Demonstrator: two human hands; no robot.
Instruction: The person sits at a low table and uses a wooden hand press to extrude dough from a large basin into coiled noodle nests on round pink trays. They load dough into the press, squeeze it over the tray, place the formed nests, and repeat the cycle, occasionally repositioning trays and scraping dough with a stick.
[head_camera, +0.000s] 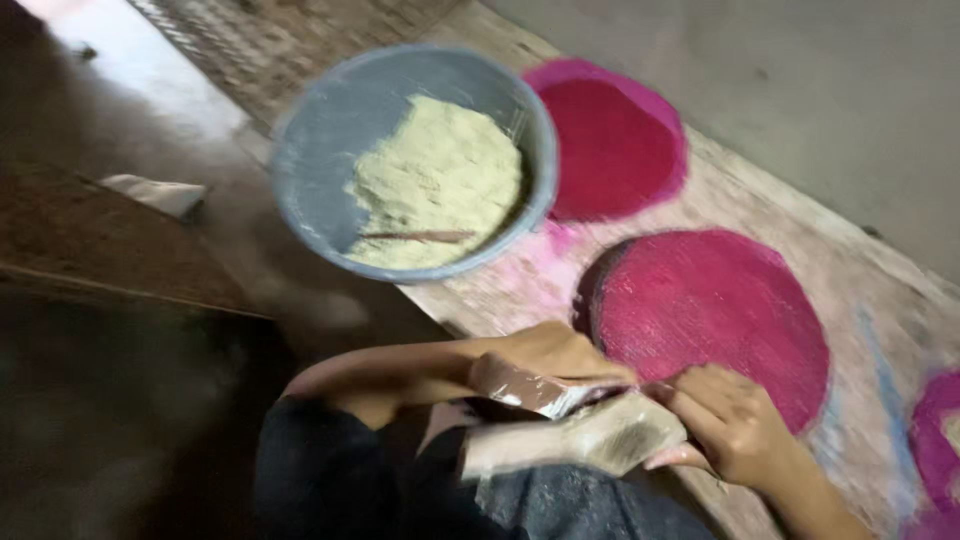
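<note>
From my screen I see both forearms are bare; no sleeve reaches into view on either side. The left hand (545, 365) and the right hand (735, 420) wear no gloves, and I can see no ring or watch, though the picture is blurred. The legs at the bottom edge are covered by dark blue-grey trousers (560, 505), like denim cloth, somewhat dusty.

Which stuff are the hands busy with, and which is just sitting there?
In hand:
left hand
right hand
flat dusty piece

Lying about:
grey bowl of pale powder
pink discs
white scrap
</note>
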